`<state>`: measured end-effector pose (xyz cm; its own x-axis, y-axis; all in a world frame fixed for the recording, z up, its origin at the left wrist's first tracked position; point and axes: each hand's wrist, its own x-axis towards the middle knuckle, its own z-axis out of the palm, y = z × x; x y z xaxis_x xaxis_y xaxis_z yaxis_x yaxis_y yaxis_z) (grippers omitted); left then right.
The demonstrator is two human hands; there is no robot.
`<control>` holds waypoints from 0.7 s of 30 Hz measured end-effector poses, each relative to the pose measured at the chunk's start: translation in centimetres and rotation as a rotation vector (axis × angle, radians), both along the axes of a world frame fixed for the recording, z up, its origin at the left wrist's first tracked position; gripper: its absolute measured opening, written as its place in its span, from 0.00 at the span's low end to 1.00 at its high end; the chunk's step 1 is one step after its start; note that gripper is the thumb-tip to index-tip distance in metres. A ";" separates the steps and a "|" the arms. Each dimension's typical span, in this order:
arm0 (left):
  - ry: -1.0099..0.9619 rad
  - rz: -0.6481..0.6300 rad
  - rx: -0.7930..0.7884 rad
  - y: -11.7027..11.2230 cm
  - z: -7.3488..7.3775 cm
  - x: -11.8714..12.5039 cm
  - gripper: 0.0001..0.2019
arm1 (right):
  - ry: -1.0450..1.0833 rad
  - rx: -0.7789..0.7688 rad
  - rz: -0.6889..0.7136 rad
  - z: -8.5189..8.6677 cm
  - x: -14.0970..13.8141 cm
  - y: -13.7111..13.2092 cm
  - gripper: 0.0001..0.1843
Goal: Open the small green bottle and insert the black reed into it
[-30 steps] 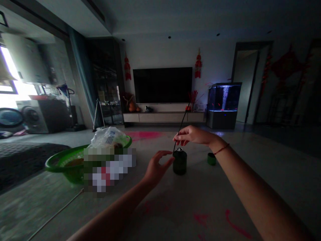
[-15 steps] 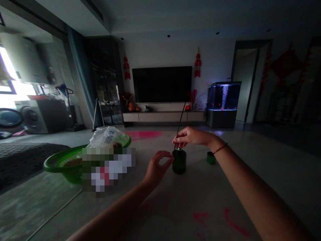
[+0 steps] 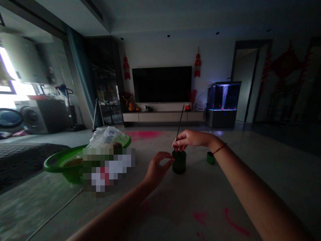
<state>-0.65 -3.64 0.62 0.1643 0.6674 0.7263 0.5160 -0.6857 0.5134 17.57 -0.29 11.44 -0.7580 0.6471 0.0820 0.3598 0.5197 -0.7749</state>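
A thin black stick (image 3: 180, 122) slants up from beside the mouth of a dark green bottle (image 3: 179, 164), which stands upright on the pale tabletop (image 3: 175, 214). My right hand (image 3: 192, 139) is closed on the stick just above the bottle and covers its neck. At the bottle's left shoulder, my left hand (image 3: 157, 167) pinches the lower end of the stick between thumb and fingertips, close against the glass. Whether the stick's tip enters the bottle cannot be made out. A short green cap (image 3: 211, 158) sits apart, under my right wrist.
On the left, a green plastic basket (image 3: 67, 174) carries a crumpled clear bag (image 3: 106, 137); a blurred-out patch covers its front. A pale cord (image 3: 55, 214) runs toward the near edge. Pink marks (image 3: 237, 222) show on the tabletop. Beyond are a television (image 3: 162, 84) and a lit aquarium (image 3: 225, 97).
The stick has come down slightly with my right hand, which now covers the white part at the bottle's neck. My left hand, the bottle and the cap have stayed almost still.
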 end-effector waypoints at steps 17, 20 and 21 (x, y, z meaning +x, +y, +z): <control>0.052 0.027 -0.065 -0.2 0.0 0.0 0.05 | 0.345 0.098 -0.173 0.7 2.3 0.9 0.11; 0.040 0.041 -0.082 0.0 -0.1 -0.1 0.06 | 0.450 0.136 -0.234 0.9 2.4 0.9 0.12; 0.038 0.049 -0.094 0.0 -0.2 -0.1 0.06 | 0.492 0.158 -0.265 1.1 2.5 0.9 0.12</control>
<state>-0.76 -3.64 0.45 0.1556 0.7405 0.6538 0.5682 -0.6085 0.5539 20.07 0.56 12.53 -0.4199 0.7609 0.4947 0.1102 0.5838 -0.8044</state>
